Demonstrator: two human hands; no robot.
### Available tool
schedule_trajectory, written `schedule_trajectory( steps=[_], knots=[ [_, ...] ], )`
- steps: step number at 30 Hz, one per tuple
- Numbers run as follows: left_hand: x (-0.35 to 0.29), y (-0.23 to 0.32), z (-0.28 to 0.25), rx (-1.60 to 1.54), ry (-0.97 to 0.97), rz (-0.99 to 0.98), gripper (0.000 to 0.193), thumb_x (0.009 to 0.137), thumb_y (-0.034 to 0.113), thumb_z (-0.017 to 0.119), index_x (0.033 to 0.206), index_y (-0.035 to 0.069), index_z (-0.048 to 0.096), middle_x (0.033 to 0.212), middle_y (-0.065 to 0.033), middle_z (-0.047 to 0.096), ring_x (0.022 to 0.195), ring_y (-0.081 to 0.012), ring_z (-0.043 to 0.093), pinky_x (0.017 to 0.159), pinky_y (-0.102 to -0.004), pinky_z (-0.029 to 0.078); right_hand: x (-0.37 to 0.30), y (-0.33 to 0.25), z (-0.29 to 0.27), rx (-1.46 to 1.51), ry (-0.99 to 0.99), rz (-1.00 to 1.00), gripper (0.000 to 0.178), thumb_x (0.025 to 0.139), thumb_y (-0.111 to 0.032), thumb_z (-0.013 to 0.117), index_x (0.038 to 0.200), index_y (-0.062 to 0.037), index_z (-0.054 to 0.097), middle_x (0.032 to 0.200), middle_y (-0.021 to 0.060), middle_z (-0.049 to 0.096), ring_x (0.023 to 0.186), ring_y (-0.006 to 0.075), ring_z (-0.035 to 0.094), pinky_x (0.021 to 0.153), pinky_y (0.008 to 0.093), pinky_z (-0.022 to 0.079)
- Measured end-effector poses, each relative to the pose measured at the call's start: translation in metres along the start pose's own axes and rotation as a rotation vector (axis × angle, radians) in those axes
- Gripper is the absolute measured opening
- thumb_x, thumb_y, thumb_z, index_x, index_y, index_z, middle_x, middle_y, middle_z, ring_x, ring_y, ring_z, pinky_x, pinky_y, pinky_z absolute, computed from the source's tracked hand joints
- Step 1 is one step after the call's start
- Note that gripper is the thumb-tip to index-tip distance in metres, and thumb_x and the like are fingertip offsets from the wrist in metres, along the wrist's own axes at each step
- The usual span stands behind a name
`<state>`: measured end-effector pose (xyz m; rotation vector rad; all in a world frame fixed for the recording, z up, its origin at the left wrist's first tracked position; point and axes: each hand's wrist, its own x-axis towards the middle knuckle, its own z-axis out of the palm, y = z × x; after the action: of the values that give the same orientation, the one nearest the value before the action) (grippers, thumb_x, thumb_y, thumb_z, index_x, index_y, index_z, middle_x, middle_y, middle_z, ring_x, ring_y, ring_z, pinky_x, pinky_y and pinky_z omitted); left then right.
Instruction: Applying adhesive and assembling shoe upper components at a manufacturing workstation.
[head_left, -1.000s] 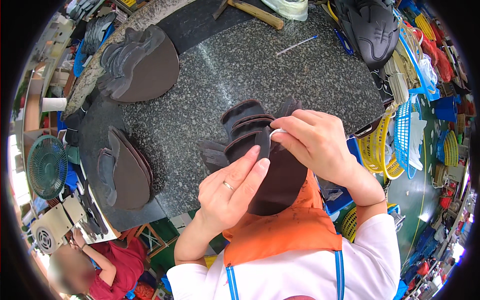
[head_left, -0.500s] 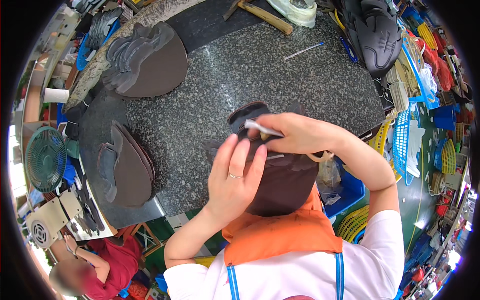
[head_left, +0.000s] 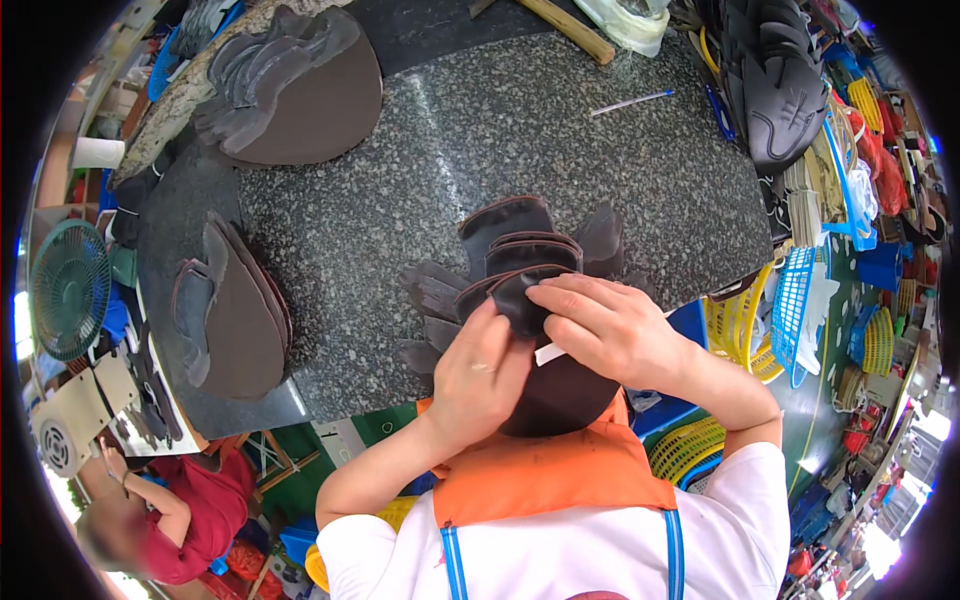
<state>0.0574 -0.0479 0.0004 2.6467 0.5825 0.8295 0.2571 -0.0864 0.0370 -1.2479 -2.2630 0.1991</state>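
Note:
A stack of dark brown shoe upper pieces (head_left: 565,395) lies at the near edge of the stone worktop, against my orange apron. Its black-edged flaps fan away from me. My left hand (head_left: 478,372) pinches the curved edge of the topmost flap (head_left: 517,300), the thumb partly hidden. From the other side, my right hand (head_left: 605,325) grips that same flap, fingers bent over it. A white strip-like end (head_left: 550,353) sticks out beneath the right palm; the rest of it is covered, so its kind cannot be made out.
Other stacks of shoe uppers lie at the back left (head_left: 310,105) and left (head_left: 245,320). A pen (head_left: 630,102) and a wooden handle (head_left: 570,30) are farther back. Black moulded pieces (head_left: 780,100) stand at the right. A person in red (head_left: 205,515) sits at the lower left.
The right hand has turned palm down, and the pale tool in its fingers is now mostly covered. Both hands have closed on the top flap. The view has shifted slightly.

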Motion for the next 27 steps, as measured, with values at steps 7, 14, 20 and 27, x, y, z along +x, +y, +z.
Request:
schedule_trajectory(
  steps=[7,14,20,27],
  knots=[
    [0.004,0.007,-0.019,0.213,-0.138,-0.151,0.056,0.071,0.008,0.074,0.125,0.006,0.059,0.129,-0.0089,0.060,0.110,-0.0332,0.056,0.091,-0.0470,0.045,-0.003,-0.003,-0.001,0.004,-0.094,0.054,0.026,0.073,-0.013,0.066,0.095,-0.0005,0.061,0.110,0.0152,0.063,0.102,0.0301,0.063,0.085,0.0367,0.056],
    [0.042,-0.034,-0.060,-0.188,-0.104,-0.536,0.074,0.066,0.024,0.085,0.130,0.003,0.054,0.140,-0.0207,0.048,0.124,-0.0376,0.050,0.106,-0.0426,0.039,-0.053,0.036,-0.033,1.037,0.391,0.863,0.018,0.099,-0.017,0.054,0.093,-0.0018,0.061,0.083,0.0080,0.066,0.075,0.0181,0.066,0.071,0.0306,0.053],
    [0.052,-0.052,-0.043,-0.049,-0.274,-0.255,0.077,0.061,0.015,0.087,0.127,0.004,0.048,0.127,-0.0159,0.055,0.123,-0.0367,0.050,0.101,-0.0446,0.042,-0.051,0.028,-0.010,1.369,1.111,0.884,0.023,0.103,-0.028,0.048,0.100,-0.0069,0.057,0.068,-0.0001,0.051,0.054,0.0114,0.049,0.054,0.0254,0.043],
    [0.002,-0.024,-0.088,-0.641,-0.175,-0.751,0.060,0.071,0.003,0.078,0.123,0.008,0.048,0.110,-0.0065,0.054,0.106,-0.0191,0.056,0.092,-0.0327,0.047,-0.070,0.039,-0.015,1.401,1.001,0.875,0.023,0.104,-0.030,0.047,0.105,-0.0093,0.055,0.067,-0.0041,0.037,0.046,0.0039,0.027,0.040,0.0212,0.021]
  ],
)
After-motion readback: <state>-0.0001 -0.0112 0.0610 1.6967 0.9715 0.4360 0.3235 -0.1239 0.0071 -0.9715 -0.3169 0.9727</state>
